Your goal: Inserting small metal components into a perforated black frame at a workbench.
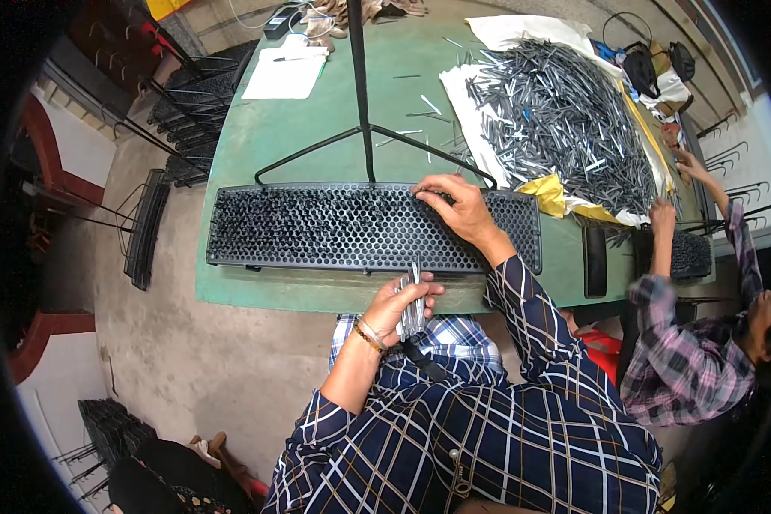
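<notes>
In front of me on the table lies a long black perforated rack, a metal frame with rows of round holes. Dark slim pieces stand densely in its left part, while bare holes show toward the right. My left hand, below the rack's near edge, is closed around a bundle of slim grey metal pieces, their ends pointing up. Over the rack's far edge, right of centre, my right hand bends its fingers down to the holes with fingertips together. Whatever lies between those fingertips is hidden or too small to name.
A black hanger rod rises from the rack's far side. On the green table, a large heap of metal pieces covers a white sheet. Paper lies far left. A co-worker reaches in at right. Loaded racks stand at left.
</notes>
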Tool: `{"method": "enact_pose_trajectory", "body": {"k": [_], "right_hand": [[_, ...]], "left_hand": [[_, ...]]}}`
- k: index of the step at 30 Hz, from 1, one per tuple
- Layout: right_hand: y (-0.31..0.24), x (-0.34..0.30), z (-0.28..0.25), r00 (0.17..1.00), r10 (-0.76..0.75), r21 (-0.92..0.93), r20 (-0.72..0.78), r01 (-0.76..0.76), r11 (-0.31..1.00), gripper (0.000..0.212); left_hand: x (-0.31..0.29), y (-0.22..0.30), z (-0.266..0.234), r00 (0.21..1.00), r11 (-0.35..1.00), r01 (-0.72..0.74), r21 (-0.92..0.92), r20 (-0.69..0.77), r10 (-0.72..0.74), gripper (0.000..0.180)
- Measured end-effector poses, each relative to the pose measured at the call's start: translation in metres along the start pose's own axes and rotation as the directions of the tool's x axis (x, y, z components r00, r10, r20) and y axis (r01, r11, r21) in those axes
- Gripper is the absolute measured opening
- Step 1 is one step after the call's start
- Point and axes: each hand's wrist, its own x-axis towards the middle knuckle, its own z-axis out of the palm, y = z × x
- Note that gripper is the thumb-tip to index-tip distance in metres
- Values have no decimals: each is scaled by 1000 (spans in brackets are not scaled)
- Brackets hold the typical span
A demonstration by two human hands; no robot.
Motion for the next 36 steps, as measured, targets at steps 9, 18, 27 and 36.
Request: {"method": "enact_pose_trajectory", "body": {"k": [9, 18, 27, 36], "right_hand": [[-8, 4, 6, 996, -89, -193, -28, 82, 978, 18], [-9, 2, 11, 986, -167, -293, 20, 165, 942, 19], [-17, 4, 11, 991, -130, -389, 30, 132, 912, 17], [-55, -29, -5, 757, 471, 384, 452, -642, 663, 21]], "left_hand": [[0, -3, 2, 1000, 1000, 13, 27, 13, -14, 26], [-2, -2, 3, 999, 999, 31, 27, 26, -32, 27], [-3, 0, 6, 1000, 999, -8, 40, 24, 7, 27], [0, 15, 14, 988, 978, -150, 142, 45, 145, 22]]}}
